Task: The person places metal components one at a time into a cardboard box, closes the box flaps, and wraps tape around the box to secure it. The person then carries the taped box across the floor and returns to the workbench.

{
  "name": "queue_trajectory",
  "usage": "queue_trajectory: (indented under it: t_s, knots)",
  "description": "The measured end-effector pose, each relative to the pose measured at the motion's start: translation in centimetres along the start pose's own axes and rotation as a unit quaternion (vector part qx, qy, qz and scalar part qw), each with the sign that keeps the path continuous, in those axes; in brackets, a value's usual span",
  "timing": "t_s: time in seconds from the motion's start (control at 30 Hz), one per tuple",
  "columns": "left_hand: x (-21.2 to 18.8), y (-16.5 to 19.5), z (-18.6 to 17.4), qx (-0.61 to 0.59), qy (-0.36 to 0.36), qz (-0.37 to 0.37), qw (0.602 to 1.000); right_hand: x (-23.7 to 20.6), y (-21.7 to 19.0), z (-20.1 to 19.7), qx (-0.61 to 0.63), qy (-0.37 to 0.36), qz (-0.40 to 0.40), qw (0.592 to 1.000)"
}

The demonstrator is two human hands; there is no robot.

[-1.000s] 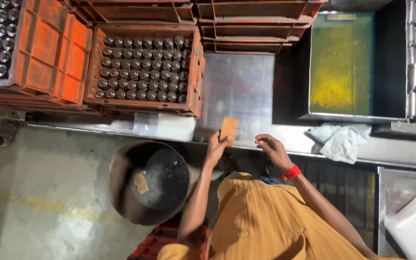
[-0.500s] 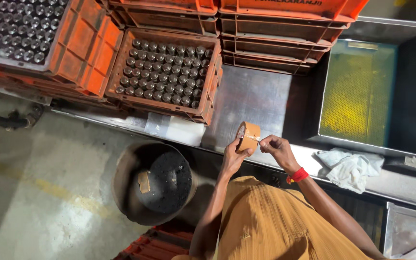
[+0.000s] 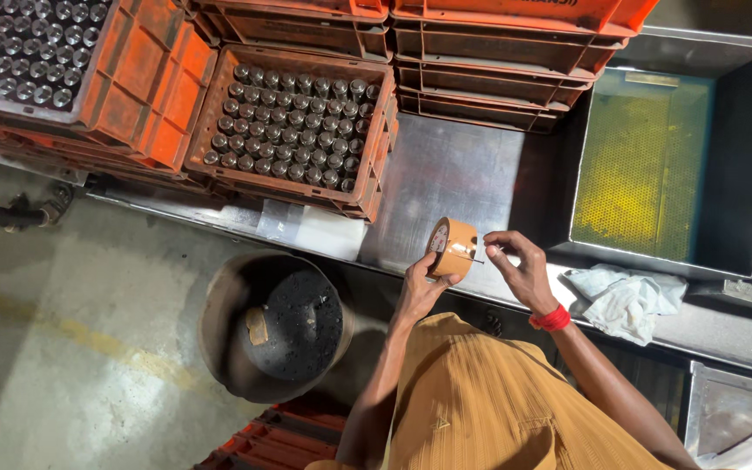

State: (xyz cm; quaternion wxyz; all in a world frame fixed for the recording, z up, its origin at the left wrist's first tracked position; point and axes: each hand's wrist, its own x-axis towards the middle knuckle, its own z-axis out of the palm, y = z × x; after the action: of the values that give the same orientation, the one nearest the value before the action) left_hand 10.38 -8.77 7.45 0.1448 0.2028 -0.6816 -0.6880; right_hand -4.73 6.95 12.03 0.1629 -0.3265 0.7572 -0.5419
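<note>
Brown packing tape roll (image 3: 453, 247), one item, head view: held upright on edge in my left hand (image 3: 418, 285), fingers curled under and around its lower rim, above the near edge of the steel counter (image 3: 446, 174). My right hand (image 3: 520, 270), a red band at the wrist, is pinched thumb to fingertips just beside the roll's right face, at or on the loose end of the tape; whether I have the end truly gripped I cannot tell, as it is too small to see. Progress, as I judge it: roll picked up and steadied, end being found; no strip of tape yet shows drawn out, and nothing nearby bears fresh tape. Surroundings: orange crate (image 3: 302, 122) of dark round-topped metal parts on the counter ahead and left of the roll, well apart from it; empty orange crates (image 3: 498, 52) stacked behind; a tank of yellow-green liquid (image 3: 646, 165) to the right; white rag (image 3: 624, 296) on the counter just right of my right hand; dark round bin (image 3: 271, 326) on the floor below my left hand.
</note>
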Motion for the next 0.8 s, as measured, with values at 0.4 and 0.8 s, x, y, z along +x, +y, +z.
queue_trajectory:
  t_s: [0.4,0.8]
  knots:
    - [-0.8,3.6,-0.6,0.029,-0.041,0.026,0.998,1.9,-5.2,-1.9,-0.146,-0.101,-0.241,0.954]
    - [-0.7,2.9,0.0,0.038,-0.061,-0.01,0.997,2.3,-2.9,-1.9,-0.182,-0.141,-0.237,0.944]
